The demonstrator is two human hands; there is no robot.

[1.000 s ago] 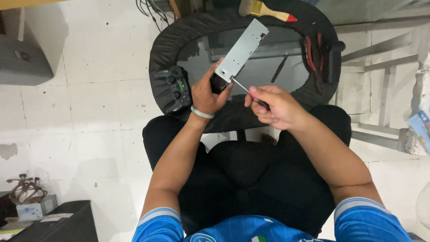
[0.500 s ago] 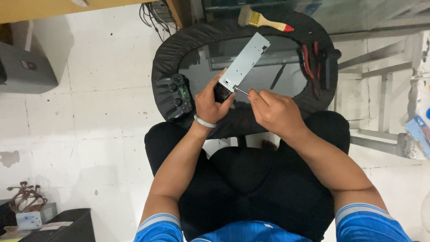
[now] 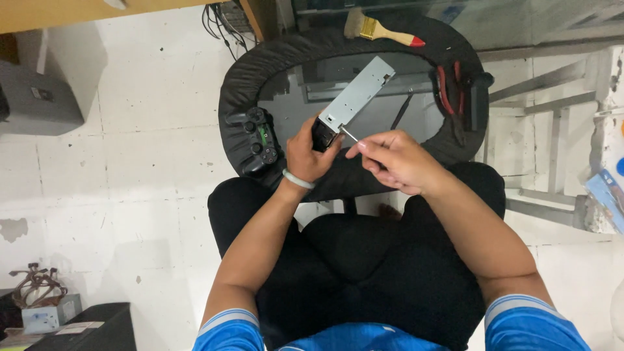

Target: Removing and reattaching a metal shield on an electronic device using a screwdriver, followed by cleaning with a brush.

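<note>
Head view, left hand [image 3: 311, 153] grasping long grey metal module [image 3: 356, 99] by its black end, right hand [image 3: 395, 160] pinching thin screwdriver [image 3: 350, 134], tip at module, black game controller [image 3: 255, 140] left of left fingers.

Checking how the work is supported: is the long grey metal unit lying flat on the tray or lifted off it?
Lifted: the left hand holds the grey metal unit tilted.
</note>
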